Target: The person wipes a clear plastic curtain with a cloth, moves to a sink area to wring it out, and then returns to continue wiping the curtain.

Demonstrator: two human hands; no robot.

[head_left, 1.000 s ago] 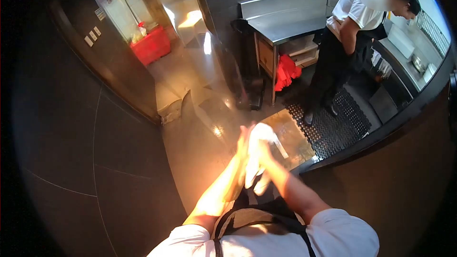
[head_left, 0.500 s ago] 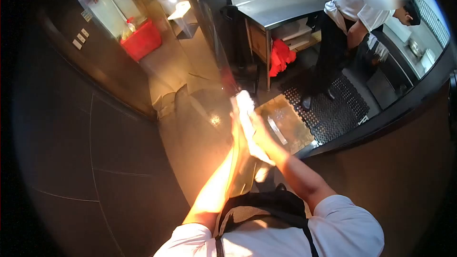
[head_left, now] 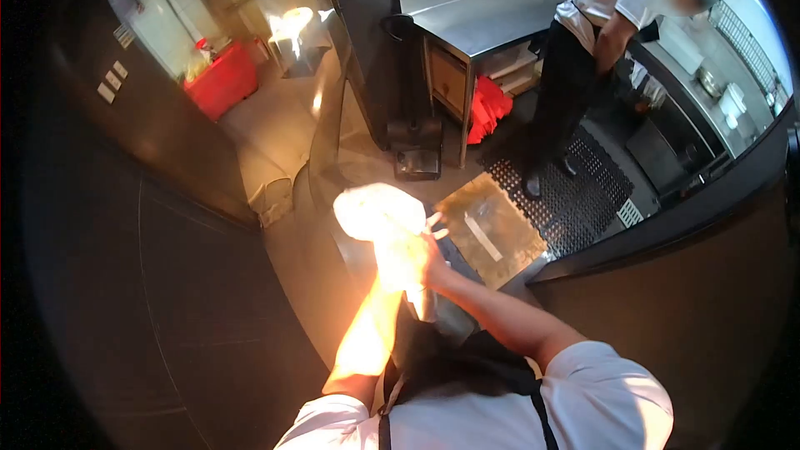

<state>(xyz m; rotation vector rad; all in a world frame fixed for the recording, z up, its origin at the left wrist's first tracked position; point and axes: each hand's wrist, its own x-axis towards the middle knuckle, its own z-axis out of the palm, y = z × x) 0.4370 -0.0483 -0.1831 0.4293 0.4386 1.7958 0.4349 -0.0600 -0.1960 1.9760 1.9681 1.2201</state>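
Strong light washes out a white cloth [head_left: 379, 210] in front of me, bunched between my two hands. My left hand [head_left: 395, 255] is closed on it from the left, its fingers lost in the glare. From the right, my right hand [head_left: 431, 260] presses against the cloth and the left hand, with a few fingertips sticking out past the edge. A pale end of the cloth [head_left: 422, 305] hangs below my wrists, above my dark apron [head_left: 467, 371].
A doorway wall [head_left: 667, 292] runs along my right. Beyond it a person [head_left: 612, 0] bends over a counter, standing on a black rubber mat [head_left: 583, 192]. A steel table [head_left: 475, 21] is ahead, a floor sweeper [head_left: 415, 150] beside it. A red crate [head_left: 221, 82] stands left.
My hands have moved left and closer, from pressed flat palm to palm around the cloth to crossed over it. The cloth now spreads out in a wider bunch. The other person straightens slightly.
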